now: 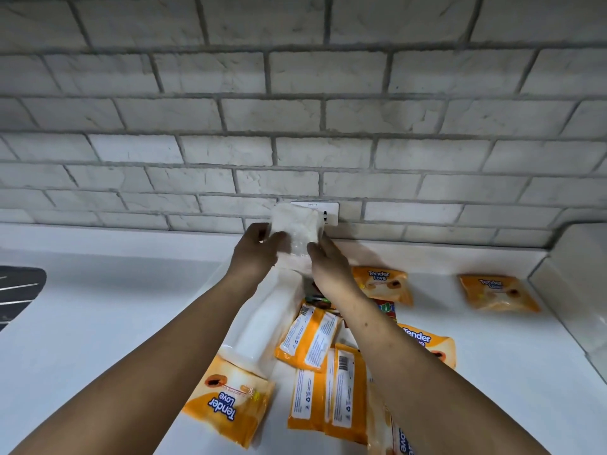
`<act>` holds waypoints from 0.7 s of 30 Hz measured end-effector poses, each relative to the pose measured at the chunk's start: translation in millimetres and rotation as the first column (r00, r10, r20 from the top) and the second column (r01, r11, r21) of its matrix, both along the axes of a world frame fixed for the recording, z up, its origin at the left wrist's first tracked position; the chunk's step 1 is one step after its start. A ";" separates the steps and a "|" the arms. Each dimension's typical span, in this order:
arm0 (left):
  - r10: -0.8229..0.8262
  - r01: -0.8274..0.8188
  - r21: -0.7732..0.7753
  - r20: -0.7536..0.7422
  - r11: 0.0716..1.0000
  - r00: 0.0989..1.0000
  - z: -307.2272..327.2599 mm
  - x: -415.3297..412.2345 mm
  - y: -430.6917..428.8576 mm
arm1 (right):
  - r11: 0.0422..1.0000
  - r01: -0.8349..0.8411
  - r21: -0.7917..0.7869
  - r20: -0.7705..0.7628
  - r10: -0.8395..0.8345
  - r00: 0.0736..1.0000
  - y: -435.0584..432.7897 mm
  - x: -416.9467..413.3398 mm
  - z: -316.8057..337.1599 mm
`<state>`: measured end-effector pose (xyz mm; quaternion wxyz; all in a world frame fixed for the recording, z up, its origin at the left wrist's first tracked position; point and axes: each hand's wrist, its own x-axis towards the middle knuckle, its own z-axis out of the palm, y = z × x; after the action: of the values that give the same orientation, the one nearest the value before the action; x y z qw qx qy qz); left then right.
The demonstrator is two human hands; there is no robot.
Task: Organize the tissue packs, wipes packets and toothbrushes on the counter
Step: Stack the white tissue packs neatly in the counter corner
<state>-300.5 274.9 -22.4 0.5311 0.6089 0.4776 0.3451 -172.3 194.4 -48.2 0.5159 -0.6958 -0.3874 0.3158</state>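
Note:
Both hands hold one white tissue pack (295, 224) up against the back wall, above the counter. My left hand (258, 249) grips its left side and my right hand (328, 262) grips its lower right edge. Below them a long clear bag of white tissue packs (266, 323) lies on the white counter (98, 339). Several orange wipes packets lie around it: one at the front left (226, 402), some face down in the middle (310, 336), one behind my right wrist (382, 284), one far right (497, 292). A dark, colourful item (317, 298) is partly hidden under my right arm; I cannot tell what it is.
A white wall socket (328, 213) sits on the grey brick wall just behind the held pack. A dark stovetop edge (18, 290) shows at the far left. A white raised ledge (578, 290) bounds the counter on the right.

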 end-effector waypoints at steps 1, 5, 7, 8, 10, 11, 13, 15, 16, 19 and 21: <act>0.011 -0.011 0.012 0.000 1.000 1.000 5.3 -1.7 -6.6 | 1.000 -0.008 0.018 -0.007 0.008 1.000 -5.2 -3.3 2.3; 0.015 -0.012 0.119 -0.026 0.993 1.000 21.2 -7.5 -25.9 | 0.995 -0.008 0.096 -0.097 0.018 0.995 -24.9 -13.4 10.2; 0.025 -0.004 0.183 -0.115 0.983 0.993 26.8 -8.1 -32.4 | 0.991 -0.019 0.133 -0.123 0.036 0.992 -34.5 -15.5 14.3; 0.040 -0.003 0.210 -0.172 0.978 0.984 28.8 -8.2 -35.5 | 0.988 -0.014 0.155 -0.148 0.037 0.988 -37.9 -16.1 15.0; 0.093 -0.022 0.255 -0.271 0.967 0.958 35.0 -8.9 -45.6 | 0.983 -0.017 0.183 -0.208 0.056 0.976 -45.0 -18.8 19.9; 0.129 -0.040 0.283 -0.302 0.958 0.945 37.5 -10.1 -50.5 | 0.982 -0.029 0.186 -0.212 0.070 0.975 -48.0 -18.6 21.5; 0.188 -0.078 0.320 -0.329 0.944 0.925 43.5 -13.5 -58.3 | 0.972 -0.065 0.228 -0.243 0.122 0.962 -52.6 -16.1 24.0; 0.228 -0.110 0.331 -0.342 0.937 0.911 48.9 -19.3 -58.9 | 0.961 -0.096 0.258 -0.291 0.172 0.941 -57.2 -13.6 26.1; 0.243 -0.130 0.327 -0.332 0.936 0.912 51.8 -23.4 -57.8 | 0.960 -0.098 0.263 -0.316 0.181 0.931 -59.7 -13.0 27.5; 0.239 -0.190 0.241 -0.192 0.952 0.952 61.3 -38.8 -52.6 | 0.972 -0.025 0.232 -0.279 0.091 0.956 -61.0 -14.2 32.1; 0.205 -0.188 0.166 -0.087 0.968 0.975 68.0 -48.1 -53.3 | 0.980 0.074 0.183 -0.200 -0.036 0.979 -62.2 -11.7 35.4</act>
<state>-348.6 221.5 45.6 0.4194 0.6154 0.5338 0.4006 -184.0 132.2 -12.8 0.6238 -0.6196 -0.3434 0.3301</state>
